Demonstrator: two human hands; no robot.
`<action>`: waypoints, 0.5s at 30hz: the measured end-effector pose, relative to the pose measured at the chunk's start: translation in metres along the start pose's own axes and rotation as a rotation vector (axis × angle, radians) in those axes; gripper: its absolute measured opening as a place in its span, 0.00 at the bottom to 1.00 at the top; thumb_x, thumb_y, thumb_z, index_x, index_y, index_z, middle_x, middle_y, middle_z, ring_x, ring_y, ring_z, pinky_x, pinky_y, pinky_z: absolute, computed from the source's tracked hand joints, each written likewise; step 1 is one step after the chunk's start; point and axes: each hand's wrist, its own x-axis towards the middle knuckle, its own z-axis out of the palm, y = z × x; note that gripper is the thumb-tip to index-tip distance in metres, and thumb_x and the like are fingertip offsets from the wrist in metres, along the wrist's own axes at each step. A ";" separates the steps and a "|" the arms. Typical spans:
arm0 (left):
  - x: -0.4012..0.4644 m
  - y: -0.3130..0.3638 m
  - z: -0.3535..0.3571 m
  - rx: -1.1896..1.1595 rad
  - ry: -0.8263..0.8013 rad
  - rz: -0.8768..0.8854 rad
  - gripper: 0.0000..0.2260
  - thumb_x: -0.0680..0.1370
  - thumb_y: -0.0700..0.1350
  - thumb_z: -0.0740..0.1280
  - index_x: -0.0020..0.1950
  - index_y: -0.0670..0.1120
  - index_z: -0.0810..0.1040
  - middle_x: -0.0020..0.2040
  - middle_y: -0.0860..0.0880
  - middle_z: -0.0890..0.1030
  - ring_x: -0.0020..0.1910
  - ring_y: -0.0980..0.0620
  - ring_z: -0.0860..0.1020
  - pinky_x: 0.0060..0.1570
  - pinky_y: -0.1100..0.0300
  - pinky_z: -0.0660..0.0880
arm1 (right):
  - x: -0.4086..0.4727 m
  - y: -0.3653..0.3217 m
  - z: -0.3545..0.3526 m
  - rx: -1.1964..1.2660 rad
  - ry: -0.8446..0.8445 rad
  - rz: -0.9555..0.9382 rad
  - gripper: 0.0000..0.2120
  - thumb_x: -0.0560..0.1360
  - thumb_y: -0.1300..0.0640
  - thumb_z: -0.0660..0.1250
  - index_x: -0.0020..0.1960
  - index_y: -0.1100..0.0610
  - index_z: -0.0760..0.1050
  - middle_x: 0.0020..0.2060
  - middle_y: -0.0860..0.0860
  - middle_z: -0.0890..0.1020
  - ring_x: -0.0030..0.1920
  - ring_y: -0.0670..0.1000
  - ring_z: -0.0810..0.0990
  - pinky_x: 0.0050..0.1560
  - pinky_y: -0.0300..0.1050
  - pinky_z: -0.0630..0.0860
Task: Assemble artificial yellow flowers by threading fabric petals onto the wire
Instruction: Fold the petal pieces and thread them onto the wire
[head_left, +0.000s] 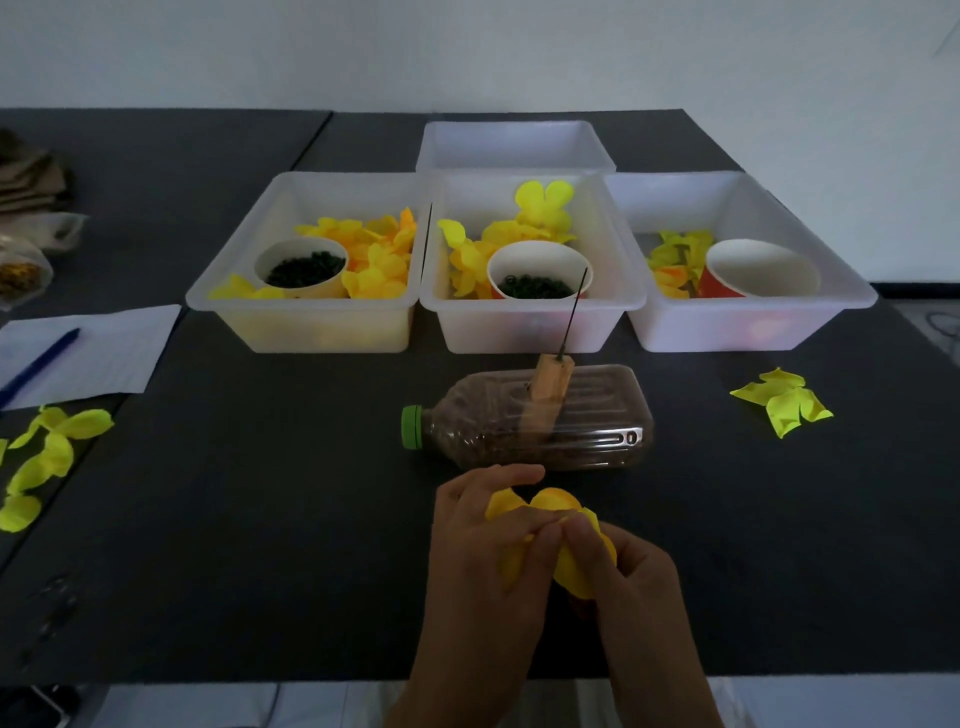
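Observation:
Both of my hands meet low in the middle of the dark table around a bunch of yellow fabric petals (556, 501). My left hand (483, 540) grips the petals from the left, thumb and fingers curled on them. My right hand (623, 577) pinches them from the right. Just beyond the hands lies a brown plastic bottle (587, 421) on its side with a green cap. A wooden block (550, 382) sits on it, and a thin dark wire (574, 312) stands up from the block, bare.
Three white bins stand behind the bottle: the left bin (311, 322) and middle bin (530, 327) hold yellow petals and cups of dark rings, the right bin (748, 322) petals and an empty cup. Loose petals (782, 400) lie right; more petals (41, 457), paper and a pen (39, 364) lie left.

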 end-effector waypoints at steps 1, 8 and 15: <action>0.001 0.001 0.000 -0.006 0.000 -0.027 0.11 0.71 0.64 0.58 0.45 0.66 0.79 0.62 0.72 0.71 0.67 0.64 0.65 0.61 0.53 0.70 | 0.002 0.001 0.001 0.013 0.009 -0.013 0.33 0.58 0.30 0.69 0.38 0.62 0.81 0.37 0.62 0.81 0.38 0.58 0.80 0.41 0.49 0.78; 0.013 -0.002 -0.012 -0.259 0.083 -0.170 0.16 0.71 0.60 0.63 0.44 0.52 0.84 0.60 0.66 0.77 0.62 0.59 0.74 0.55 0.56 0.75 | 0.005 0.003 0.004 0.060 -0.043 -0.131 0.14 0.67 0.48 0.74 0.40 0.60 0.82 0.33 0.62 0.81 0.33 0.51 0.79 0.34 0.40 0.77; 0.024 -0.009 -0.020 -0.576 0.129 -0.460 0.07 0.76 0.44 0.66 0.45 0.47 0.84 0.54 0.53 0.82 0.51 0.55 0.82 0.46 0.57 0.77 | 0.005 0.005 0.000 0.018 0.007 -0.186 0.19 0.68 0.46 0.76 0.28 0.57 0.74 0.26 0.53 0.74 0.28 0.50 0.71 0.33 0.40 0.72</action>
